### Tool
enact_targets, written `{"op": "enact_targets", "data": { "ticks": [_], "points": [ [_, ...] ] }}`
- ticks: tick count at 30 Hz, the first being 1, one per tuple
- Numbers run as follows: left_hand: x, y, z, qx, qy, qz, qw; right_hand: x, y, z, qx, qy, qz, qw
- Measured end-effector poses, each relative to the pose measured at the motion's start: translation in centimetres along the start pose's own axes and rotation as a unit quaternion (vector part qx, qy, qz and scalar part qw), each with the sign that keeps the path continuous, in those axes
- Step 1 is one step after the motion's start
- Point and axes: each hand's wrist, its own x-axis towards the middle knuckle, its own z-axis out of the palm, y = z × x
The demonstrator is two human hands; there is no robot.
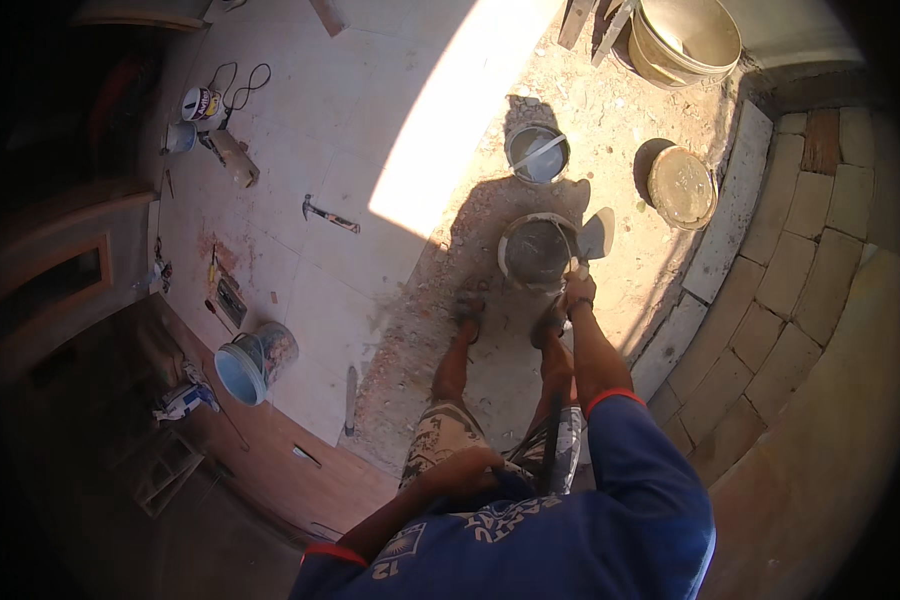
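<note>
My right hand (578, 287) is closed round the handle of a trowel, at the near right rim of a bucket (503, 262). The grey trowel blade (597, 235) sticks out just right of that bucket. Inside the bucket is a dark grey mix (536, 252), and a thin wire handle crosses its right side. My left hand (473, 468) is drawn back against my body by my thigh; its fingers do not show clearly. Just beyond stands a smaller pail (537, 155) with pale grey contents and a light strip across its top.
A round lidded or filled tub (682, 188) and a large tub (685, 45) stand right, by a brick wall (785, 270). On the tiles at left lie a hammer (330, 215), a blue-lined bucket (242, 372), a white container (200, 103) and a cable. Rubble lies about my feet.
</note>
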Motion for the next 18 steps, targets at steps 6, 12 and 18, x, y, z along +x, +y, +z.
{"op": "enact_targets", "data": {
  "ticks": [6, 12, 18],
  "points": [
    [-0.5, 1.1, -0.4, 0.108, -0.020, 0.014, 0.994, -4.9, -1.1, -6.7, -0.286, -0.021, -0.026, 0.958],
    [-1.8, 3.0, -1.0, 0.088, -0.023, -0.012, 0.996, -10.4, -2.5, -9.9, -0.483, -0.188, -0.203, 0.831],
    [-5.6, 7.9, -2.2, 0.090, 0.027, 0.118, 0.989, -15.2, -6.1, -9.8, -0.402, -0.172, -0.196, 0.878]
  ]
}}
